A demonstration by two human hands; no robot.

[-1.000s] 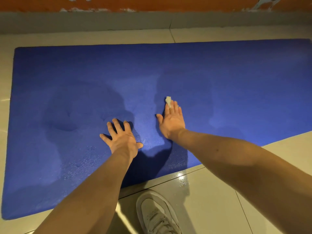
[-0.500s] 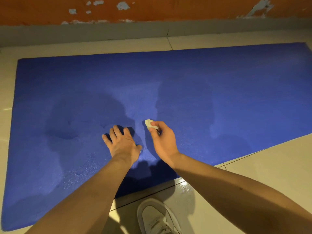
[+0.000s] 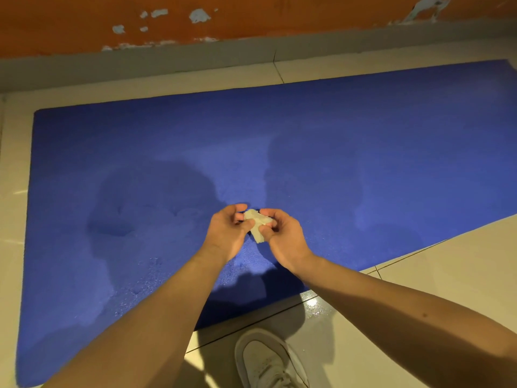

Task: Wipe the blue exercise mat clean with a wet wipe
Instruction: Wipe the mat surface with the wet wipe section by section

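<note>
The blue exercise mat (image 3: 363,130) lies flat on the tiled floor and runs off the right edge of the view. Small wet beads glint on its near left part. A crumpled white wet wipe (image 3: 257,223) is raised above the mat between both hands. My left hand (image 3: 226,233) pinches its left end with curled fingers. My right hand (image 3: 282,236) pinches its right side, thumb over the wad. Neither hand touches the mat.
Beige floor tiles (image 3: 419,275) surround the mat, with a wet shiny patch by its near edge. My white sneaker (image 3: 265,359) stands on the tiles just below the mat. A grey skirting and an orange peeling wall (image 3: 251,21) run along the far side.
My right hand stopped pressing the wipe on the mat, lifted it and drew it back. My left hand rose off the mat and took hold of the wipe too.
</note>
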